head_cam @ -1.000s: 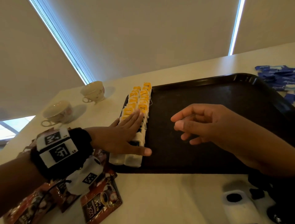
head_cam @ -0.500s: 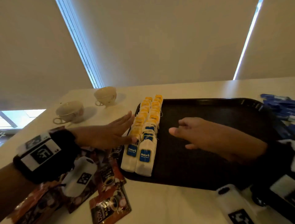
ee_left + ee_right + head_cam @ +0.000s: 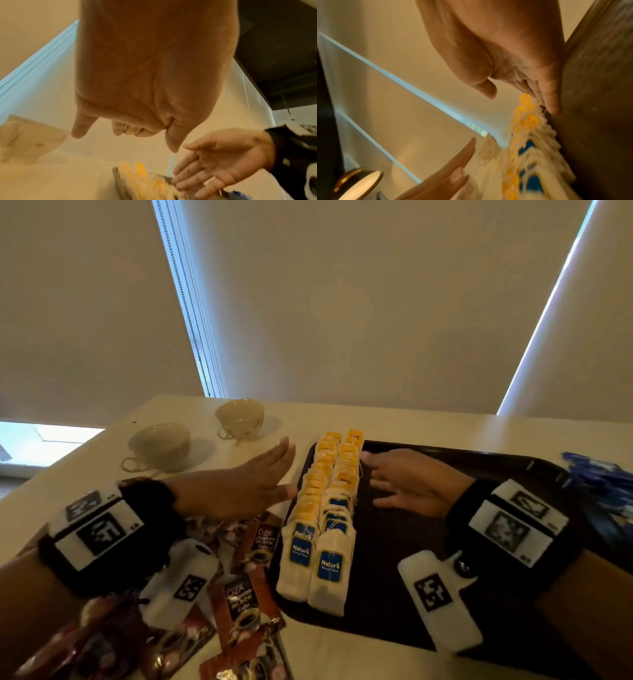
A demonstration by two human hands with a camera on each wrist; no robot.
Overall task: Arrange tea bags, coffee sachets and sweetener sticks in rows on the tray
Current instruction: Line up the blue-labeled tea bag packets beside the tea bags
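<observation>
Two rows of white tea bags (image 3: 322, 522) with yellow and blue tags run along the left side of the black tray (image 3: 411, 542). My left hand (image 3: 274, 470) is flat with straight fingers just outside the tray's left rim, beside the rows. My right hand (image 3: 394, 477) lies flat on the tray, its fingertips (image 3: 553, 108) against the right side of the rows. Neither hand holds anything. Brown coffee sachets (image 3: 239, 604) lie on the table left of the tray, partly under my left wrist. Blue sweetener sticks (image 3: 603, 484) are heaped right of the tray.
Two cream cups (image 3: 161, 446) (image 3: 239, 416) stand on the white table (image 3: 428, 426) behind my left hand. Closed blinds fill the background. The tray's middle and right are bare dark surface.
My left hand slid off the tea bags to the tray's left rim and further along the rows. My right hand opened flat and moved left against the rows. The head view tilted up.
</observation>
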